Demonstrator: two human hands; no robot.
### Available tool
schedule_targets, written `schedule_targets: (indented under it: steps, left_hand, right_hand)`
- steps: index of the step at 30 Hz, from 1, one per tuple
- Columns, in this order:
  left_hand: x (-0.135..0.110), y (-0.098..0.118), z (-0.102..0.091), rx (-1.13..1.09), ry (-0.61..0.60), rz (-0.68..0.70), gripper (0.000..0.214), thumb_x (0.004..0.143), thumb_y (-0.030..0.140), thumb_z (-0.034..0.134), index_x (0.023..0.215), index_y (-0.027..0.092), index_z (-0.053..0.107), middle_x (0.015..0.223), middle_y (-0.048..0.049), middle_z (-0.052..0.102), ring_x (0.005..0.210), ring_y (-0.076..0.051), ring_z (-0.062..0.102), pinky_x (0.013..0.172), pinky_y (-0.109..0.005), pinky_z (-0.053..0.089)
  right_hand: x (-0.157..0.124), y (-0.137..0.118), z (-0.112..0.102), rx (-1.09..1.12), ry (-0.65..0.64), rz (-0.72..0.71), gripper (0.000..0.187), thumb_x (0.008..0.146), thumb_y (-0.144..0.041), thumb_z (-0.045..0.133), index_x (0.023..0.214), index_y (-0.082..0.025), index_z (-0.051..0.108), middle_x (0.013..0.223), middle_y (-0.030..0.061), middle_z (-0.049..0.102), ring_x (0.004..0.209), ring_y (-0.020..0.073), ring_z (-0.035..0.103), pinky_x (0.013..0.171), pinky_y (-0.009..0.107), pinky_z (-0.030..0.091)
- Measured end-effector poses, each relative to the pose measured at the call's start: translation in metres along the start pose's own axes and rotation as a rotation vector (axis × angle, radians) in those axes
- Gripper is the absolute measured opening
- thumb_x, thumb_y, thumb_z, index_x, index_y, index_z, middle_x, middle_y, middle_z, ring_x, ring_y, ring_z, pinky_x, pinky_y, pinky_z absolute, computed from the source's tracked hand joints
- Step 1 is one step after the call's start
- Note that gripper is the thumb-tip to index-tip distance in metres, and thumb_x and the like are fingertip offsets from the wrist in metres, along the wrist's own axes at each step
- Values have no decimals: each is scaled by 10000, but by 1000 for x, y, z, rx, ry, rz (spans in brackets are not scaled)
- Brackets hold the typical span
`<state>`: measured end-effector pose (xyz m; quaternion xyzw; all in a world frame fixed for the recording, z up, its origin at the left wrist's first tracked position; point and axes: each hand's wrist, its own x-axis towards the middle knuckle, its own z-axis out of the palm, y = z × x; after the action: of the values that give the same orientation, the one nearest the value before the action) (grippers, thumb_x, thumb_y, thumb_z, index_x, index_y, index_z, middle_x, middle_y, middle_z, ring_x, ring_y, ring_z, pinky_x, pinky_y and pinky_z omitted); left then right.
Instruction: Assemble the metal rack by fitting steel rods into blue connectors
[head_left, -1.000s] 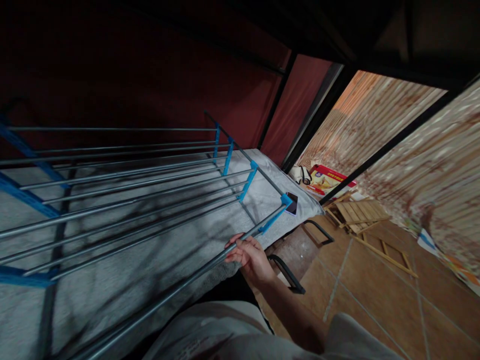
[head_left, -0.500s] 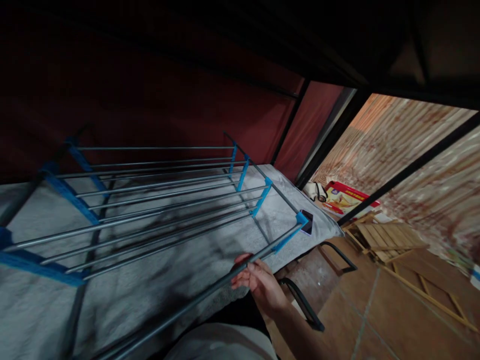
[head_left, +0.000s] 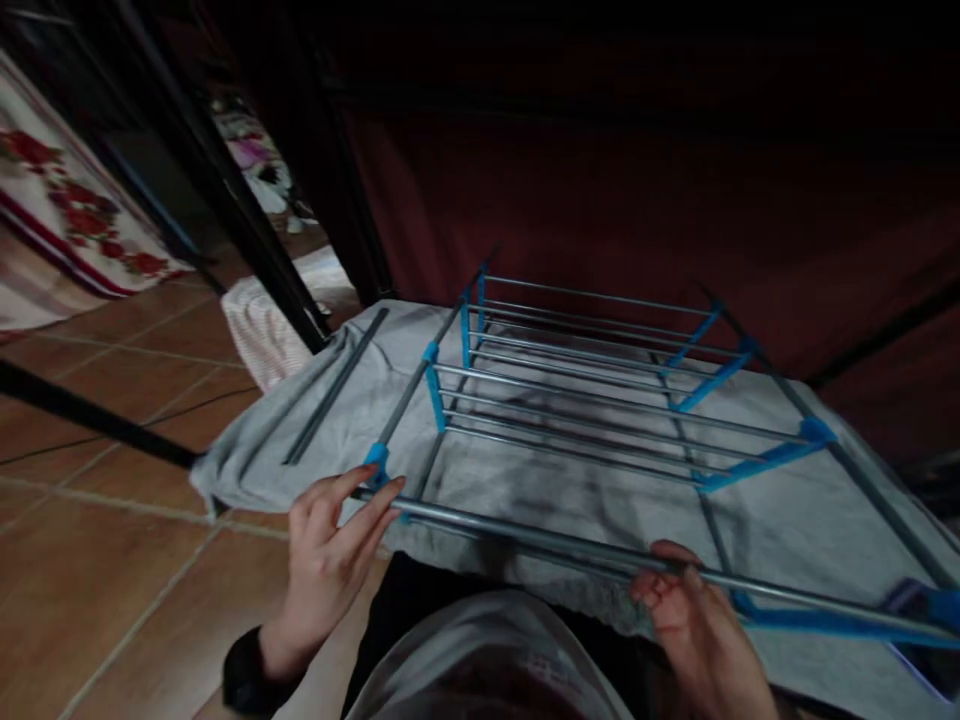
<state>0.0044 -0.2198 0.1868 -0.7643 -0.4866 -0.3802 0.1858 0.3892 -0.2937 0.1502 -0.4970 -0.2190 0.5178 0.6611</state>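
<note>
A metal rack (head_left: 600, 400) of grey tubes and blue plastic brackets lies on its side on a grey sheet (head_left: 525, 500) spread over a bed. My right hand (head_left: 694, 625) is wrapped round the nearest grey tube (head_left: 540, 540) from below. My left hand (head_left: 330, 560) has its fingers stretched out, the tips touching the same tube beside a blue corner joint (head_left: 377, 460).
A loose grey tube (head_left: 334, 385) lies on the sheet at the left. Black bed-frame posts (head_left: 247, 230) rise at the left. Tiled floor (head_left: 97, 520) spreads to the left, with a floral cloth (head_left: 67, 210) and a pale striped cloth (head_left: 262, 325) beyond. A dark red curtain (head_left: 637, 210) hangs behind the bed.
The view has swung from the rack's right end to its left end. My left hand has come into view at the blue corner joint. My right hand still grips the near tube.
</note>
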Motion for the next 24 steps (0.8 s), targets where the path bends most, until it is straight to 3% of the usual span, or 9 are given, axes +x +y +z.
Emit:
schedule_targets:
  steps: [3,6,9,12,15,18,24]
  left_hand:
    - [2,2,4,-86,-17,-66,423,872,153,696,1249,347,687,1331,-84,584,1241,-294,541,1055,-453,434]
    - [1,4,11,-330,-49,-283,573,883,198,704,1410,369,556,1409,-83,536,1301,-276,513,1088,-440,423]
    - [3,2,17,-792,-47,-638,781,860,284,741,1536,361,358,1355,-93,582,1251,-274,561,1022,-424,459]
    - [7,-8,19,-1261,-175,-871,773,834,303,737,1521,263,385,1139,-90,672,1058,-253,637,914,-376,475]
    - [11,-22,18,-1483,-282,-852,704,742,269,756,1407,177,543,998,-75,672,917,-220,614,845,-338,443]
    - [13,-32,20,-1608,-307,-790,735,717,356,755,1392,135,564,929,-73,636,859,-210,563,795,-335,413]
    - [9,-43,32,-1590,-372,-748,817,698,493,837,1372,100,597,859,-48,555,775,-166,468,727,-309,334]
  right_hand:
    - [3,-2,-1,-59,34,19,384,712,-524,831,941,-222,766,774,56,683,685,172,654,648,291,574]
    - [5,-3,-5,-94,55,24,412,667,-548,851,916,-229,773,768,65,694,681,183,672,631,294,584]
    - [7,-4,-10,-116,86,-1,402,649,-550,862,888,-238,775,824,71,715,690,188,686,661,316,603]
    - [7,-4,-12,-137,81,0,399,669,-559,845,905,-246,772,808,67,713,704,192,690,671,316,605]
    - [6,-6,-11,-147,92,16,429,634,-572,862,908,-254,773,781,62,712,702,184,689,659,287,599]
    - [6,-6,-12,-149,107,28,450,594,-576,884,900,-264,775,786,61,721,692,181,692,661,284,603]
    - [8,1,-30,-157,113,92,431,644,-577,855,959,-295,770,799,70,736,718,213,712,673,317,622]
